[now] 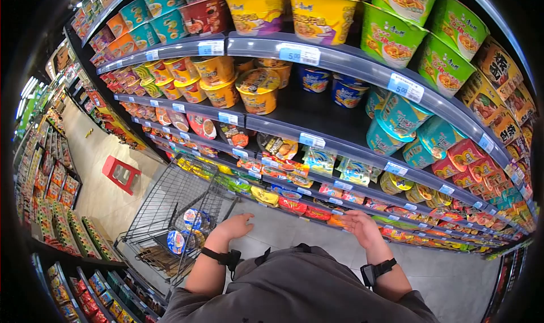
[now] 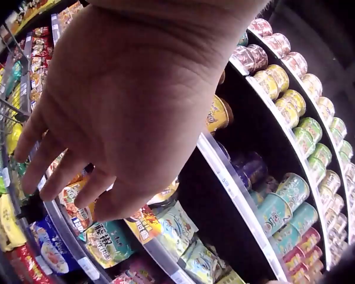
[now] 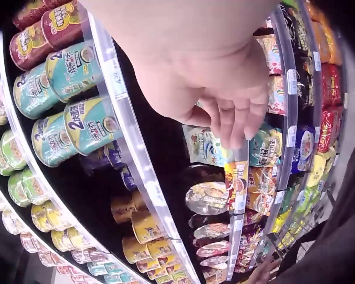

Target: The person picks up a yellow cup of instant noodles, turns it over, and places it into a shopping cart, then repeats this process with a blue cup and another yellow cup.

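Note:
My left hand (image 1: pixel 235 227) is empty, its fingers spread and loosely bent, beside the shopping cart (image 1: pixel 153 210). Blue-and-white instant noodle tubs (image 1: pixel 176 242) sit in the cart, with brown cardboard near them. In the left wrist view the left hand (image 2: pixel 130 112) overlaps noodle packets (image 2: pixel 106 244) on the lower shelves. My right hand (image 1: pixel 361 228) also holds nothing; it hovers in front of the lower shelves with relaxed fingers. The right wrist view has this hand (image 3: pixel 225 106) overlapping packets (image 3: pixel 206 147). Dark blue noodle tubs (image 1: pixel 347 92) stand deep on the middle shelf.
Curved shelves (image 1: pixel 272 44) carry yellow tubs (image 1: pixel 320 17), green tubs (image 1: pixel 392 35) and teal tubs (image 1: pixel 403 116). A red stool (image 1: pixel 122 174) stands on the aisle floor beyond the cart. More stocked shelves (image 1: pixel 54 181) line the left side.

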`<state>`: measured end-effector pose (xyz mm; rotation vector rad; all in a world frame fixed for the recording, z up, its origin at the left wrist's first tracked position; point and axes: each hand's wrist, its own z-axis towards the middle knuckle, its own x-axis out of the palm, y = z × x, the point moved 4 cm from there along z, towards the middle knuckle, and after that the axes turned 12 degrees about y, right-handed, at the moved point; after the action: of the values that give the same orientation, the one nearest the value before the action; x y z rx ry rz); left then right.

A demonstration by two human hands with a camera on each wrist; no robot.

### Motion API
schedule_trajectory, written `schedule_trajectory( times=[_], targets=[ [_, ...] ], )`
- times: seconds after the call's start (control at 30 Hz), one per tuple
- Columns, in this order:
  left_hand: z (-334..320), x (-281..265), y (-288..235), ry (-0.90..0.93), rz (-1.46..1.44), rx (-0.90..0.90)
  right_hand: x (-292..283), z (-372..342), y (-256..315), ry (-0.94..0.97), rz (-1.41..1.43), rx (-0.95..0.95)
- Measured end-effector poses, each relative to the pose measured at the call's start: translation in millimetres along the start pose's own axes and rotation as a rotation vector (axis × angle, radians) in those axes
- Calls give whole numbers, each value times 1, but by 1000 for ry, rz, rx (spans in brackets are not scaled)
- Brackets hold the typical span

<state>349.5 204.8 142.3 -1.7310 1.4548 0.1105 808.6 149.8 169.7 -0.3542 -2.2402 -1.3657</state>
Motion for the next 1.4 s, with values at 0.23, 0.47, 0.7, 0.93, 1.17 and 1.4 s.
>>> schedule_trajectory(
  times=[0.23, 0.47, 0.7, 0.93, 1.17, 1.4],
  targets=[
    [-5, -21, -33, -113, -15, 60, 4, 10, 19, 123, -23, 6],
    [-27, -69, -49, -346, -129, 161, 62, 41, 48, 279, -117, 59],
    [-30, -161, -69, -669, -143, 332, 115, 74, 90, 500, -182, -18],
    [-21, -256, -95, -802, -145, 543, 183, 121, 147, 616, -166, -162],
    [-7, -316, -103, -742, -138, 643, 244, 169, 186, 603, -15, -289],
    [18, -339, -99, -581, -53, 645, 242, 225, 187, 466, 86, -439]
  ],
)
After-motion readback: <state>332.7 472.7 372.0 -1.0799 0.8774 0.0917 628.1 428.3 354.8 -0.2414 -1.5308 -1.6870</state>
